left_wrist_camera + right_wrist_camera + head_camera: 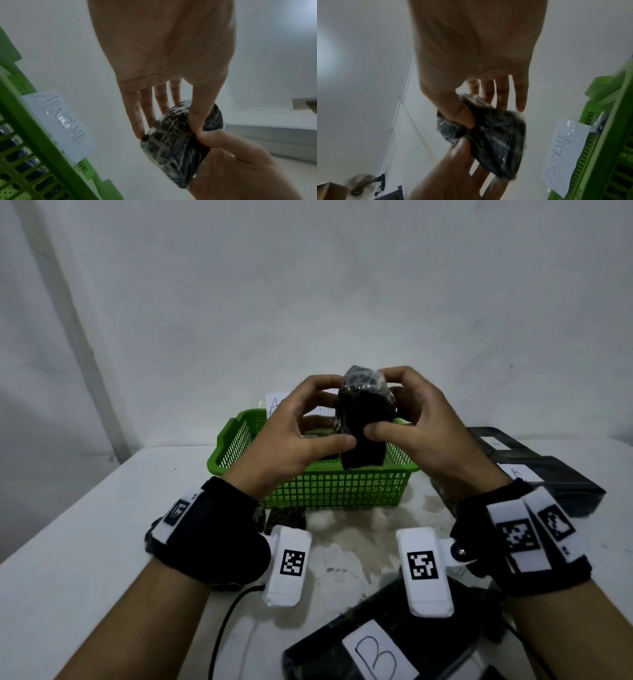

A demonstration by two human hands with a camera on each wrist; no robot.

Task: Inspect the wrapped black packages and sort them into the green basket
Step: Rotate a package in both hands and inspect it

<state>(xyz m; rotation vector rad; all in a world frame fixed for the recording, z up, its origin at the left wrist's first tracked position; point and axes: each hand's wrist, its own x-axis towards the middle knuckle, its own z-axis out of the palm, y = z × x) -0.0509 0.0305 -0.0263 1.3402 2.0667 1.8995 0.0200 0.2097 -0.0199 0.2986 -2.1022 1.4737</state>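
Observation:
A small black package (363,419) wrapped in clear film is held upright above the green basket (329,487). My left hand (308,419) grips its left side, thumb on the near face and fingers behind. My right hand (414,412) grips its right side the same way, and the two thumbs meet on the front. In the left wrist view the package (176,146) sits between my left hand (164,119) fingers and thumb. In the right wrist view my right hand (477,106) pinches the package (496,146). Dark packages lie inside the basket.
A paper label reading ABNORMAL (60,124) is fixed to the basket's far rim. Black bins with paper labels stand at the right (534,467) and near front, one marked B (376,652). A black cable (222,625) runs across the white table (85,542).

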